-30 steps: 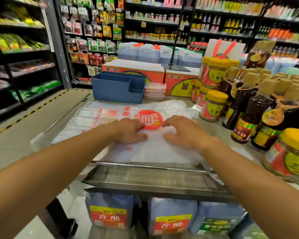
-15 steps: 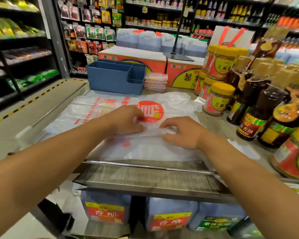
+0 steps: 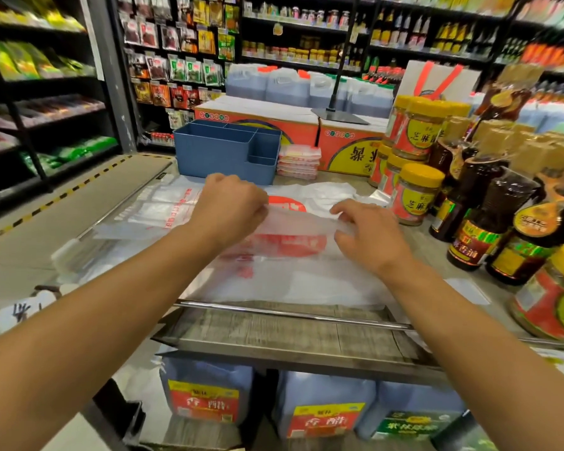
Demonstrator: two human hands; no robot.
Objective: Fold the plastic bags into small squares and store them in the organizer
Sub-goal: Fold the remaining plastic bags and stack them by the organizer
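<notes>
A translucent white plastic bag (image 3: 293,275) with red print lies on the counter in front of me. My left hand (image 3: 228,206) and my right hand (image 3: 368,232) each pinch its upper edge and hold that edge lifted off the bag. More flat bags (image 3: 150,209) lie to the left under it. A blue organizer (image 3: 222,154) with several compartments stands behind the bags. Beside it on the right sits a small stack of folded bags (image 3: 298,161).
Yellow-lidded jars (image 3: 414,193) and dark sauce bottles (image 3: 482,216) crowd the counter's right side. Orange cartons (image 3: 349,141) stand behind the organizer. A metal rail (image 3: 290,315) runs along the counter's front edge, with large jugs (image 3: 205,392) below. Store shelves fill the background.
Both hands went from pressing flat on the bag to pinching its edge and lifting it up and away from me. The camera view tilted down.
</notes>
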